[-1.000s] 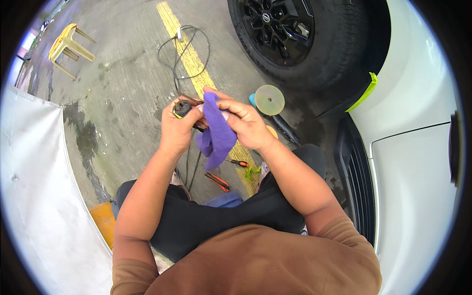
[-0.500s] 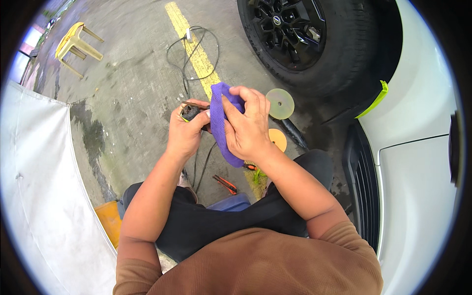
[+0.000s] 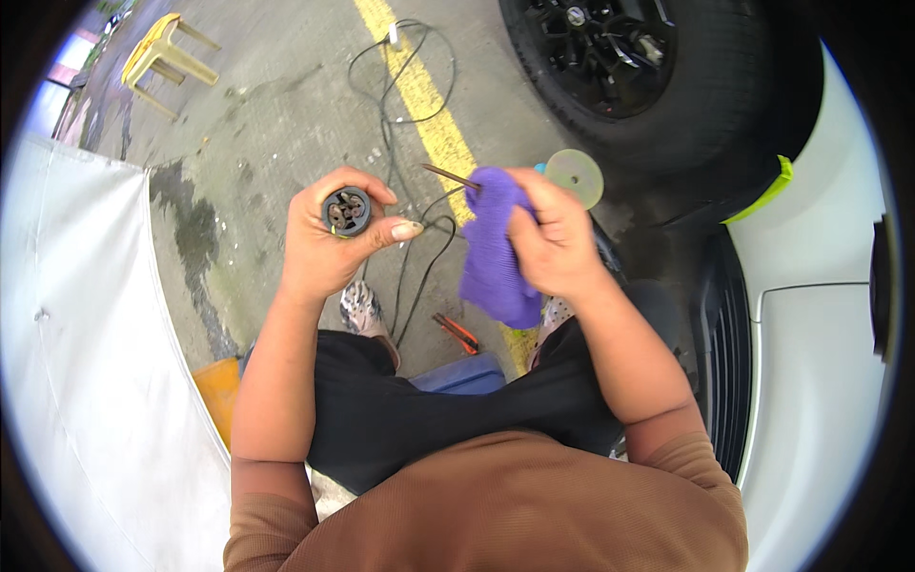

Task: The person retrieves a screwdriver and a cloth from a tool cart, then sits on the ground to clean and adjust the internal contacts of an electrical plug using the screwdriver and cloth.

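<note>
My left hand (image 3: 319, 248) is closed around a dark cylindrical part (image 3: 347, 210), its round end facing up and showing metal pieces inside, with a bit of yellow-green at its edge. My right hand (image 3: 562, 238) grips a purple cloth (image 3: 496, 276) around a thin dark metal rod (image 3: 448, 175), whose tip pokes out to the upper left. A gap separates the two hands. A black cable (image 3: 440, 238) runs below them, and a red-and-black tool (image 3: 459, 334) lies on the floor between my feet.
A car wheel (image 3: 610, 67) and white body panel (image 3: 810, 381) with green tape (image 3: 762, 195) stand right. A translucent disc (image 3: 575, 180) lies by the tyre. A yellow stool (image 3: 164, 57), coiled cable (image 3: 400, 81), blue container (image 3: 462, 377), yellow container (image 3: 214, 400) and white sheet (image 3: 95, 343) surround me.
My hands have separated, the left moving left and the right moving right with cloth and rod. The dark part's round end and the rod's tip now show clearly.
</note>
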Demonstrator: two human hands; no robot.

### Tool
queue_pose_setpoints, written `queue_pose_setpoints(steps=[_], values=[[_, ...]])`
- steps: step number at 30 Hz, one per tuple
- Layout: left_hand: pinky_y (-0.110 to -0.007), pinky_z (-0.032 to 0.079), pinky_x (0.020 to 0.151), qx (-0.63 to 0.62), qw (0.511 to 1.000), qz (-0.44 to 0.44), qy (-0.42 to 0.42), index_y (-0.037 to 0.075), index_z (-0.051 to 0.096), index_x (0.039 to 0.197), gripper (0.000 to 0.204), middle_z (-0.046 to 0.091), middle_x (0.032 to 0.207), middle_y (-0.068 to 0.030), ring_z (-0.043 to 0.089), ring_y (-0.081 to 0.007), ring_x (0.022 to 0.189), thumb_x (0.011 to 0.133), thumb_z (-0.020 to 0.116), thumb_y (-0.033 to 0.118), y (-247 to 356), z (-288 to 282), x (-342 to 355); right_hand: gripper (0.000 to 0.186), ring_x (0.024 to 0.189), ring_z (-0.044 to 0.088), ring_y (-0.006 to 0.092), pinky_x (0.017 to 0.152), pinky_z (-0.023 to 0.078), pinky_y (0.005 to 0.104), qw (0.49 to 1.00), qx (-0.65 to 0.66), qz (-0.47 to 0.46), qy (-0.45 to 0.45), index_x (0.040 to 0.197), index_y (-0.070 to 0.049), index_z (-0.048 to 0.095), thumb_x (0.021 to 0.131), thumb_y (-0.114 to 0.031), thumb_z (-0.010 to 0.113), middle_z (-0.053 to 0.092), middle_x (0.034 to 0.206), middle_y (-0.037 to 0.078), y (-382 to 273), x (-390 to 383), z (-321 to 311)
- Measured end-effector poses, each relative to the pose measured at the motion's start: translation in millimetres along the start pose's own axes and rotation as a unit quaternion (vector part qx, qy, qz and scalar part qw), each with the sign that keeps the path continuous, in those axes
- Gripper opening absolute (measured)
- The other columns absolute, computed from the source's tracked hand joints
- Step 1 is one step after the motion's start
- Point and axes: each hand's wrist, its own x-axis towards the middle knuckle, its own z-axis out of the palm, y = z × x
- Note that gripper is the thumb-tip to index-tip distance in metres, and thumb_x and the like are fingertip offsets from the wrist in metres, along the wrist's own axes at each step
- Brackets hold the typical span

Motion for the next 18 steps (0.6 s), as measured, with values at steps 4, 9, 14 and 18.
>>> queue_pose_setpoints(steps=[4, 9, 14, 18], values=[[-0.028, 0.047, 0.069, -0.035, 0.999, 0.028, -0.026, 0.006, 0.064, 0.095, 0.027, 0.065, 0.087, -0.0023, 0.060, -0.0101, 0.078, 0.072, 0.076, 0.003, -1, -15, -11, 0.012, 0.066, 0.063, 0.0233, 0.064, 0.051, 0.0343, 0.989, -0.086, -0.056, -0.109, 0.095, 0.001, 0.064, 0.083, 0.000, 0.064, 0.064, 0.075, 0.010, -21, -9, -13], [-0.028, 0.047, 0.062, 0.068, 0.992, 0.052, -0.097, 0.006, 0.065, 0.094, 0.027, 0.064, 0.077, -0.0049, 0.062, -0.0151, 0.067, 0.069, 0.074, 0.001, -1, -18, -16, 0.013, 0.060, 0.055, 0.0290, 0.059, 0.046, 0.0363, 0.981, -0.087, -0.113, -0.129, 0.083, -0.001, 0.059, 0.077, -0.002, 0.070, 0.057, 0.071, 0.011, -32, -15, 2], [-0.027, 0.045, 0.055, 0.085, 0.985, 0.100, -0.114, 0.003, 0.065, 0.088, 0.029, 0.062, 0.066, -0.0056, 0.060, -0.0149, 0.059, 0.061, 0.074, -0.002, -2, -22, -13, 0.016, 0.062, 0.058, 0.0334, 0.055, 0.045, 0.0388, 0.988, -0.078, -0.063, -0.120, 0.084, -0.003, 0.058, 0.077, -0.005, 0.072, 0.056, 0.071, 0.013, -35, -15, 13], [-0.026, 0.042, 0.051, 0.097, 0.979, 0.144, -0.108, 0.002, 0.066, 0.085, 0.030, 0.062, 0.063, -0.0057, 0.058, -0.0154, 0.056, 0.057, 0.074, -0.003, -3, -24, -8, 0.018, 0.059, 0.058, 0.0348, 0.050, 0.043, 0.0417, 0.986, -0.098, -0.059, -0.122, 0.081, -0.004, 0.054, 0.078, -0.007, 0.071, 0.055, 0.067, 0.013, -33, -14, 14]])
